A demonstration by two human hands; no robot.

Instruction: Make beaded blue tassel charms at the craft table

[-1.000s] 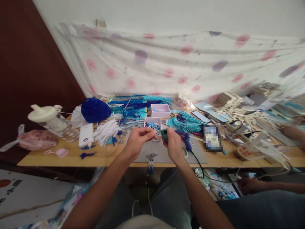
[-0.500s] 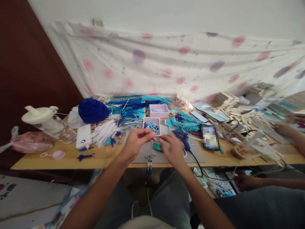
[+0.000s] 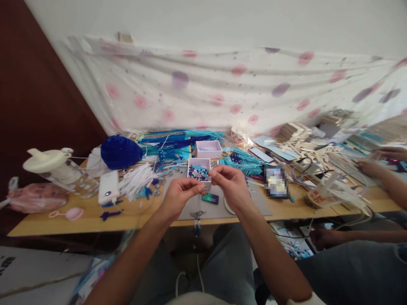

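While the hands (image 3: 180, 195) (image 3: 231, 184) pinch above, the pendant (image 3: 198, 215) hangs vertically, beads (image 3: 197, 225) down

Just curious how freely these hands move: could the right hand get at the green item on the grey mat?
Probably yes: the green item lies near the right hand with nothing seen on top, though that hand's fingertips look pinched together.

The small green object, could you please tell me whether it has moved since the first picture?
Yes: the small green object has moved from the right hand to the grey mat, leftward and nearer the person relative to the bead box.
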